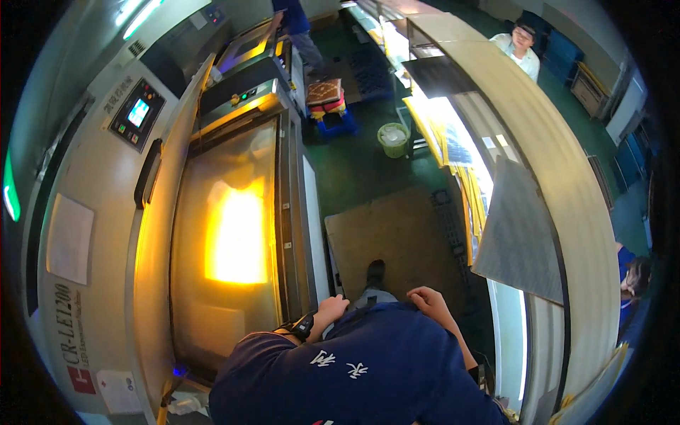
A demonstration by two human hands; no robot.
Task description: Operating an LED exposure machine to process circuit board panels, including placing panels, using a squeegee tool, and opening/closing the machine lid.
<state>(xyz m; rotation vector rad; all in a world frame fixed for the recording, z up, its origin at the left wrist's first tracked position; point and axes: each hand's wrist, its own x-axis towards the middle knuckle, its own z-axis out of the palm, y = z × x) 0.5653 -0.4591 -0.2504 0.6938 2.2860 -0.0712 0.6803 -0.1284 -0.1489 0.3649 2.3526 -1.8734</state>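
Note:
My left hand (331, 309) is held in front of my waist, beside the right edge of the exposure machine (297, 234). Its fingers are curled together with nothing visible in them, and a dark watch (303, 327) is on that wrist. On the other side of my waist, my right hand (429, 303) hangs in the air, empty, its fingers loosely bent and a little apart. The machine's glass bed (198, 312) lies to my left, with a bright yellow glow (239, 237) under it. Its hinged lid (152, 234) stands raised along the far left side.
A long lit worktable (499, 319) runs along my right, with a grey sheet (520, 234) overhanging it and yellow strips (471, 195). A brown mat (389, 230) covers the floor ahead. Beyond are a green wastebasket (393, 139), a cushioned stool (326, 99) and other people.

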